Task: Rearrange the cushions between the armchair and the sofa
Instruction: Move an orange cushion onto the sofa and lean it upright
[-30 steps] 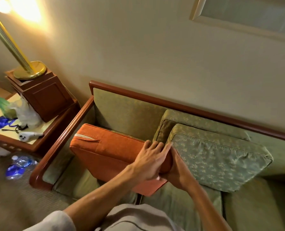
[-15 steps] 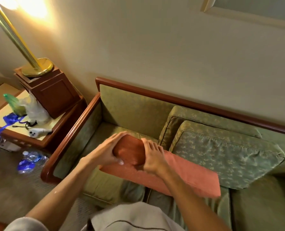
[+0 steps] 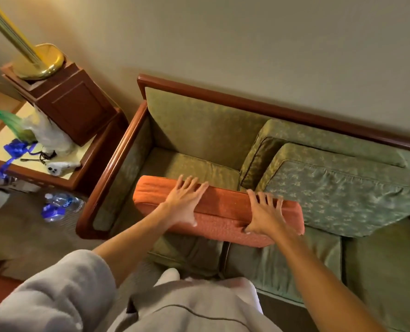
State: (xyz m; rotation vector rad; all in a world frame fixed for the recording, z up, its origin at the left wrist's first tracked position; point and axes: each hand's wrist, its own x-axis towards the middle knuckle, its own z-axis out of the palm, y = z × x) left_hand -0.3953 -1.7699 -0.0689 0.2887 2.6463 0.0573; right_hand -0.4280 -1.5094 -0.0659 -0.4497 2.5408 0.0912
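An orange cushion (image 3: pixel 223 209) lies across the left seat of the green sofa (image 3: pixel 187 164), long side facing me. My left hand (image 3: pixel 184 204) grips its left half, fingers spread over the top and thumb on the front face. My right hand (image 3: pixel 263 212) grips the right half the same way. To the right, a patterned green cushion (image 3: pixel 338 195) leans back against a second green cushion (image 3: pixel 318 140), which rests on the sofa back. The orange cushion's right end touches the front green cushion. No armchair is in view.
The sofa's wooden armrest (image 3: pixel 117 164) is at the left, the wall right behind. Beyond stands a side table (image 3: pixel 84 173) with a wooden box (image 3: pixel 72 109), a brass lamp base (image 3: pixel 41 61), plastic bags and a white controller (image 3: pixel 60 167). A water bottle (image 3: pixel 60 207) lies on the carpet.
The orange cushion swung from leaning up at the sofa's left corner to lying across the seat front. My hands moved apart from its end to either half.
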